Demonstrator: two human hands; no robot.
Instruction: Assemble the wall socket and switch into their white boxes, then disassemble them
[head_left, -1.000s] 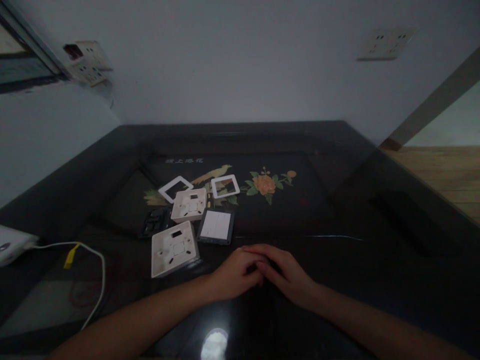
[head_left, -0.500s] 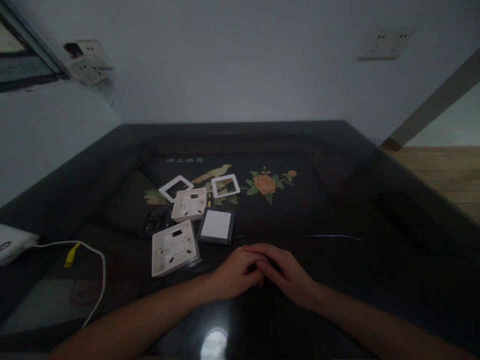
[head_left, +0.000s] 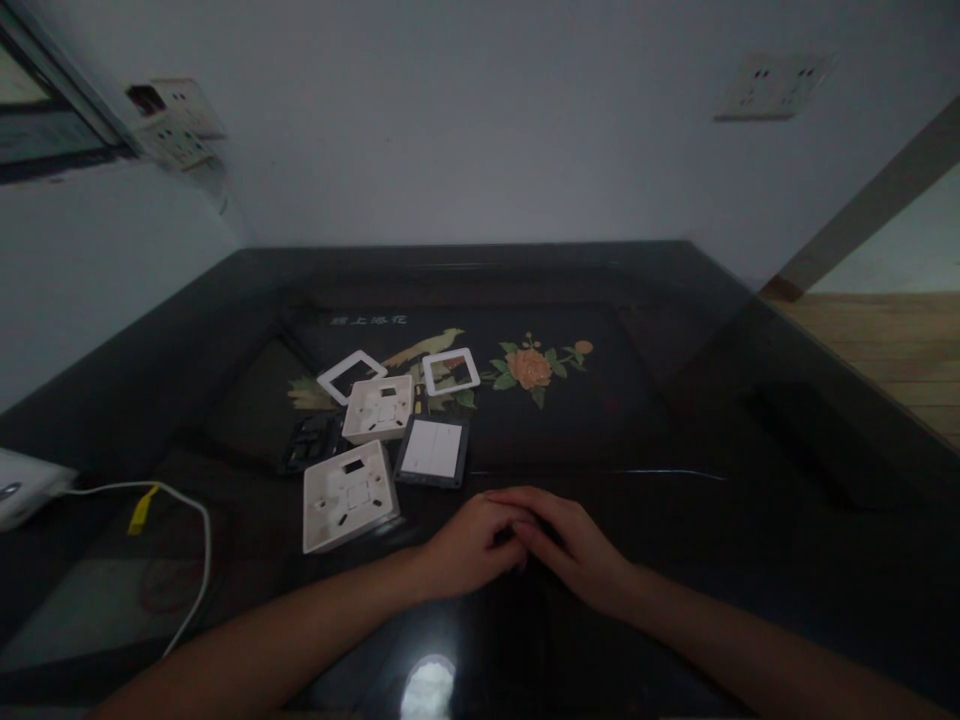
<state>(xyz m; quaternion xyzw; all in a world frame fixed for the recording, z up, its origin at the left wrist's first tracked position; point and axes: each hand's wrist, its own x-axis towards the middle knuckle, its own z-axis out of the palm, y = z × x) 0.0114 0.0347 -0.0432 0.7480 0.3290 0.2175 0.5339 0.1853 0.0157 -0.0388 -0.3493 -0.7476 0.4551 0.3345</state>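
My left hand (head_left: 466,548) and my right hand (head_left: 581,550) rest clasped together on the dark glossy table (head_left: 645,620). Right fingers lie over the left ones, both hands are closed, and no object shows in them. Nearest to my left hand is a dark square panel (head_left: 433,452) with a white face. Left of it lies a white wall-socket back box (head_left: 351,497), open side up. A second white back box (head_left: 379,408) is just behind. Two white square frames, one at left (head_left: 334,382) and one at right (head_left: 474,372), lie farther back. A black slotted plate (head_left: 309,443) is at the left.
A white device (head_left: 30,487) with a white cable (head_left: 207,545) and yellow tag (head_left: 141,511) sits at the left edge. The tabletop bears a painted bird and flower (head_left: 529,368). Wall sockets (head_left: 774,88) are on the back wall. A wooden floor shows at right.
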